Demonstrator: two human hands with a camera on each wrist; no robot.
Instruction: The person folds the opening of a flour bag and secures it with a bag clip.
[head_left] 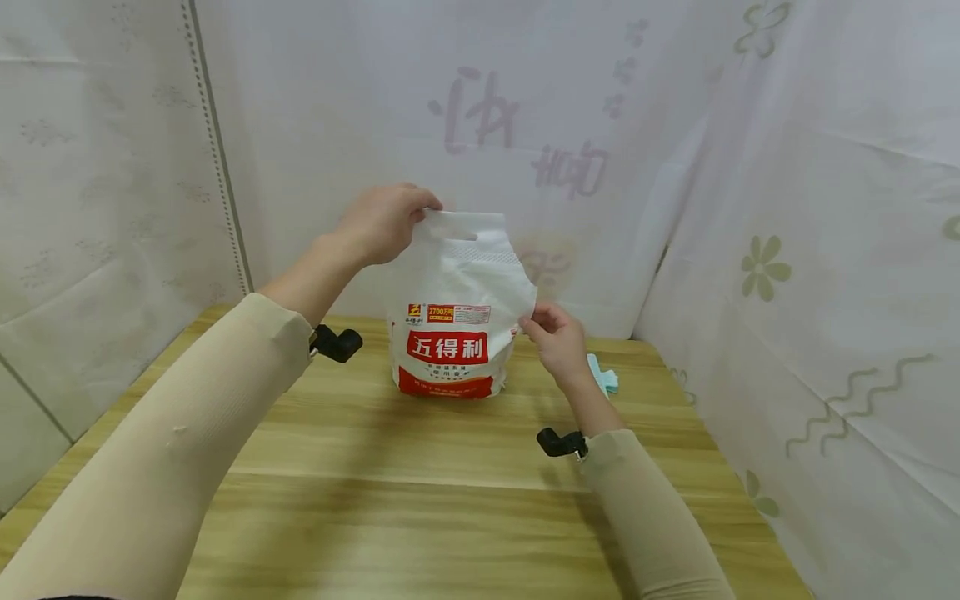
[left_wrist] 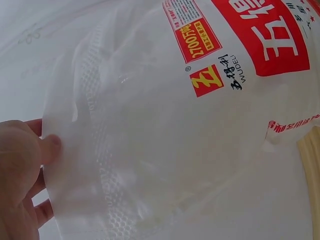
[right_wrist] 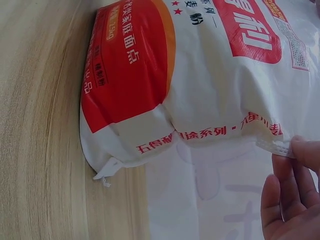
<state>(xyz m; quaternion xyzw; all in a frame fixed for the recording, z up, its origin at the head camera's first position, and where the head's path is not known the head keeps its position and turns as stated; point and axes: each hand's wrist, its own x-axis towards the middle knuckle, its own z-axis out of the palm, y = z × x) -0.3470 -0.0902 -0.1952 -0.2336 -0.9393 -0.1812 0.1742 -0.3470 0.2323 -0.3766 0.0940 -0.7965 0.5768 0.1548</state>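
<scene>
A white flour bag [head_left: 465, 283] with red print stands upright on the wooden table, its top stretched up flat. At its upper left corner my left hand [head_left: 386, 221] pinches the top edge between thumb and fingers. My right hand [head_left: 557, 337] pinches the bag's right side edge, lower down. In the left wrist view, the left thumb presses the plain top strip of the flour bag [left_wrist: 145, 140] beside an embossed band. The right wrist view shows the right hand [right_wrist: 295, 190] gripping a side fold of the flour bag [right_wrist: 210, 90], whose lower corner rests on the table.
A pale turquoise item [head_left: 603, 375], partly hidden behind the right wrist, lies on the wooden table [head_left: 360, 517]. Printed white curtains [head_left: 315, 125] hang behind the table and along both sides. Black camera mounts [head_left: 337, 343] sit on both wrists.
</scene>
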